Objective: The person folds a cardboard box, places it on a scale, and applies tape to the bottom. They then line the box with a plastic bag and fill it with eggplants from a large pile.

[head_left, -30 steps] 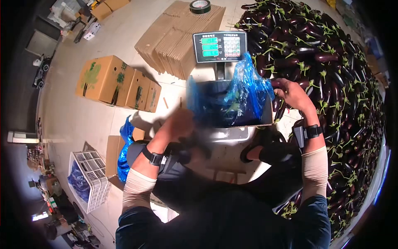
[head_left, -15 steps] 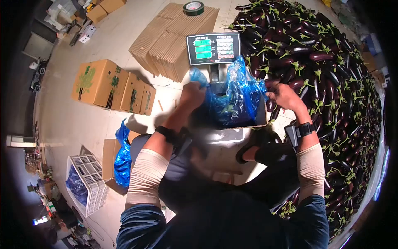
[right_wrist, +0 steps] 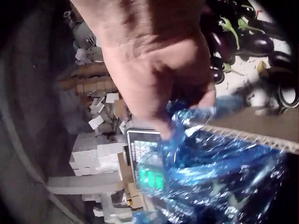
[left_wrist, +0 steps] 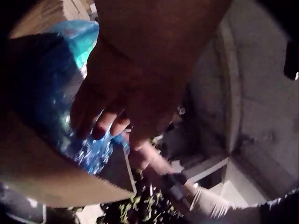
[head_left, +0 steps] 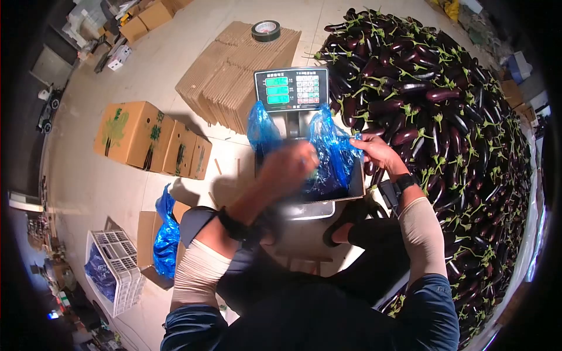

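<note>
A blue plastic bag (head_left: 333,153) lines an open cardboard box (head_left: 358,192) on the scale (head_left: 310,211), its sides standing above the rim. Eggplants show dimly through the film. At the box's right side my right hand (head_left: 376,152) pinches the bag's edge; in the right wrist view its thumb and fingers grip bunched film (right_wrist: 175,140) beside the cardboard edge (right_wrist: 254,138). My left hand (head_left: 291,169), blurred, hovers over the middle of the box. In the left wrist view its fingers (left_wrist: 105,123) are loosely bent in front of the bag, with nothing visible in them.
A large heap of eggplants (head_left: 433,111) covers the right side. Behind the scale display (head_left: 291,89) lie stacked flat cartons (head_left: 234,76) with a tape roll (head_left: 266,30) on top. To the left stand printed boxes (head_left: 137,137), a white crate (head_left: 126,263) and another blue-lined box (head_left: 146,234).
My left hand went to the bag's left edge, then came away and moved right over the box. The right hand keeps hold of the bag's right edge. The head view shifted slightly.
</note>
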